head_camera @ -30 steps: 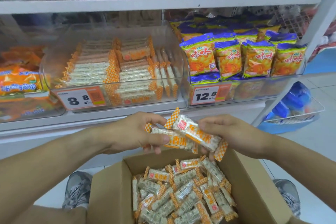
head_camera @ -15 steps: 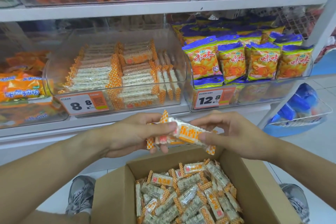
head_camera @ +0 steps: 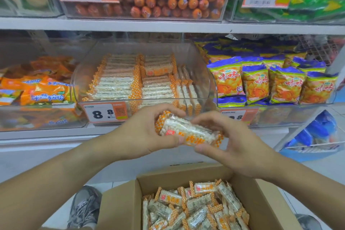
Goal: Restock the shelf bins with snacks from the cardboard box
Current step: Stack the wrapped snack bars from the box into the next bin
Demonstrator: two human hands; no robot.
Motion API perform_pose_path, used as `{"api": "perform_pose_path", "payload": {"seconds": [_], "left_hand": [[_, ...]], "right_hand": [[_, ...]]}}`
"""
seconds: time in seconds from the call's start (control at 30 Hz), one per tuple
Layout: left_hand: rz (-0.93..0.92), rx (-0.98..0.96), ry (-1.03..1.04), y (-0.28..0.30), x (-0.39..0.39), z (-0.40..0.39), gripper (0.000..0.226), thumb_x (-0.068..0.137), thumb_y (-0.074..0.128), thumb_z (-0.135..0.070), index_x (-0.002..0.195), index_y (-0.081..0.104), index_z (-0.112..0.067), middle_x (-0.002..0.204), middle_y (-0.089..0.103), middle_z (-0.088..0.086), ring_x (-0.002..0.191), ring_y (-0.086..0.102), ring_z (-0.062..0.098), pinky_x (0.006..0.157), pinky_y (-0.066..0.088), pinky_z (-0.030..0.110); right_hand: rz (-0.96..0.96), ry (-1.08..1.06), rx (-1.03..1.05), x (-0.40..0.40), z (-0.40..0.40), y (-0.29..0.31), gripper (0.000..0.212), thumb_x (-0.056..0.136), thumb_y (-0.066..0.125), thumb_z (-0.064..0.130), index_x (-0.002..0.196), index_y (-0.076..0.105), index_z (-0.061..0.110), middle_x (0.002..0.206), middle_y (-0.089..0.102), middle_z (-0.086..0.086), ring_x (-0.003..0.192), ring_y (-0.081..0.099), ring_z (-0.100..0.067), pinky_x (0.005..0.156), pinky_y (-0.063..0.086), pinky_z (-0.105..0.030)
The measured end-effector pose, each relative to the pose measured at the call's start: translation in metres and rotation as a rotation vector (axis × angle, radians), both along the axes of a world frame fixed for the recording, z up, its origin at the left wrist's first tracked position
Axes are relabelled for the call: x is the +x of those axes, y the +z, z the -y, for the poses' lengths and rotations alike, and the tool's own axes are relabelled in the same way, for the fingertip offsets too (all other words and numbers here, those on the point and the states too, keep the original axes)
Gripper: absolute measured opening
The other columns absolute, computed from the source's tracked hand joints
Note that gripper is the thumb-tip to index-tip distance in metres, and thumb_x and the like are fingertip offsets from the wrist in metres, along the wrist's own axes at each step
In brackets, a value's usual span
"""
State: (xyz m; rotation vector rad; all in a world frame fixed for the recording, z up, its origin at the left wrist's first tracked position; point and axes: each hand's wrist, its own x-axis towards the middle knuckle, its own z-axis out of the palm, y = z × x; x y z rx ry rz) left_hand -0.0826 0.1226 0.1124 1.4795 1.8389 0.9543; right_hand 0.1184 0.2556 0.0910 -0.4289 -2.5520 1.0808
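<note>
Both hands raised above cardboard box (head_camera: 119,209), in front of clear shelf bin (head_camera: 84,73) tagged 8.8. Left hand (head_camera: 141,132) curled round left end of a small stack of rice-cracker packets (head_camera: 188,133); right hand (head_camera: 237,145) pinching right end, thumb below, fingers above. More loose packets (head_camera: 196,209) in box. Same packets stacked in rows inside bin.

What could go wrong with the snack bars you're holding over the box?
The clear-wrapped rice bars with orange checked ends are a loose stack pinched between the left hand and right hand; one might slip back into the brown cardboard box. The clear plastic bin looks nearly full, so added bars could topple its rows.
</note>
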Motion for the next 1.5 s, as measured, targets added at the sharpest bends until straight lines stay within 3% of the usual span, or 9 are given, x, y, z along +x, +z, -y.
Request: {"api": "perform_pose_path", "payload": {"seconds": [0.13, 0.2, 0.37, 0.5, 0.63, 0.8, 0.97, 1.2, 1.5], "left_hand": [[-0.236, 0.275, 0.192, 0.006, -0.029, 0.006, 0.056, 0.078, 0.079, -0.042, 0.127, 0.051, -0.034, 0.110, 0.053, -0.023, 0.099, 0.054, -0.011, 0.083, 0.039, 0.005], [-0.478, 0.325, 0.316, -0.001, -0.059, 0.006, 0.064, 0.079, 0.077, -0.045, 0.133, 0.050, -0.025, 0.122, 0.052, -0.009, 0.114, 0.049, -0.001, 0.100, 0.039, 0.018], [-0.709, 0.269, 0.426, -0.037, -0.108, 0.006, 0.041, 0.077, 0.082, -0.041, 0.110, 0.067, -0.021, 0.123, 0.056, 0.004, 0.120, 0.048, 0.028, 0.101, 0.039, 0.044], [-0.712, 0.293, 0.388, -0.053, -0.120, 0.003, 0.020, 0.082, 0.076, -0.036, 0.096, 0.069, -0.023, 0.110, 0.064, -0.001, 0.108, 0.056, 0.028, 0.093, 0.046, 0.045], [-0.712, 0.321, 0.361, -0.059, -0.124, 0.001, 0.019, 0.082, 0.074, -0.038, 0.096, 0.068, -0.026, 0.099, 0.066, -0.007, 0.100, 0.057, 0.024, 0.086, 0.047, 0.045], [-0.691, 0.314, 0.391, -0.059, -0.128, 0.002, 0.025, 0.079, 0.061, -0.045, 0.095, 0.070, -0.028, 0.097, 0.068, -0.011, 0.099, 0.057, 0.023, 0.084, 0.046, 0.042], [-0.654, 0.329, 0.402, -0.060, -0.128, 0.001, 0.027, 0.078, 0.061, -0.046, 0.095, 0.072, -0.028, 0.097, 0.070, -0.014, 0.097, 0.057, 0.021, 0.084, 0.046, 0.043], [-0.660, 0.330, 0.416, -0.063, -0.129, 0.002, 0.026, 0.079, 0.062, -0.046, 0.095, 0.073, -0.029, 0.097, 0.070, -0.015, 0.097, 0.057, 0.019, 0.082, 0.044, 0.041], [-0.652, 0.333, 0.416, -0.063, -0.126, -0.001, 0.024, 0.078, 0.063, -0.046, 0.093, 0.073, -0.029, 0.096, 0.070, -0.016, 0.096, 0.058, 0.019, 0.081, 0.045, 0.040]], "right_hand": [[-0.219, -0.092, 0.214, -0.046, -0.007, 0.028, 0.040, 0.085, 0.080, 0.015, 0.121, 0.062, 0.020, 0.114, 0.064, 0.020, 0.112, 0.060, 0.002, 0.096, 0.044, -0.015], [-0.246, -0.163, 0.314, -0.079, -0.017, 0.038, 0.045, 0.084, 0.079, 0.013, 0.123, 0.058, 0.019, 0.113, 0.063, 0.018, 0.110, 0.059, 0.004, 0.096, 0.044, -0.016], [0.171, -0.349, 0.431, -0.169, -0.061, 0.042, 0.048, 0.077, 0.074, 0.010, 0.122, 0.058, 0.020, 0.119, 0.066, -0.002, 0.114, 0.058, -0.022, 0.088, 0.047, -0.029], [0.425, -0.372, 0.425, -0.222, -0.097, 0.020, 0.040, 0.075, 0.069, 0.012, 0.115, 0.067, 0.011, 0.109, 0.070, -0.009, 0.100, 0.067, -0.025, 0.085, 0.057, -0.036], [0.327, -0.352, 0.403, -0.242, -0.109, 0.006, 0.048, 0.080, 0.074, 0.018, 0.126, 0.064, 0.015, 0.125, 0.060, -0.009, 0.115, 0.060, -0.026, 0.093, 0.047, -0.025], [0.226, -0.361, 0.360, -0.253, -0.119, -0.015, 0.072, 0.070, 0.073, 0.065, 0.124, 0.069, 0.018, 0.128, 0.063, -0.013, 0.118, 0.062, -0.027, 0.103, 0.050, -0.038], [0.132, -0.479, 0.373, -0.259, -0.122, -0.019, 0.052, 0.076, 0.083, 0.046, 0.117, 0.071, 0.016, 0.130, 0.050, -0.014, 0.121, 0.053, -0.031, 0.110, 0.041, -0.034], [0.121, -0.557, 0.583, -0.264, -0.108, -0.020, 0.051, 0.072, 0.076, 0.055, 0.111, 0.068, 0.023, 0.120, 0.049, -0.007, 0.120, 0.040, -0.029, 0.095, 0.047, -0.042], [0.212, -0.337, 0.526, -0.257, -0.108, -0.019, 0.029, 0.081, 0.065, 0.019, 0.109, 0.073, 0.023, 0.113, 0.070, -0.006, 0.103, 0.066, -0.028, 0.089, 0.056, -0.038]]}}
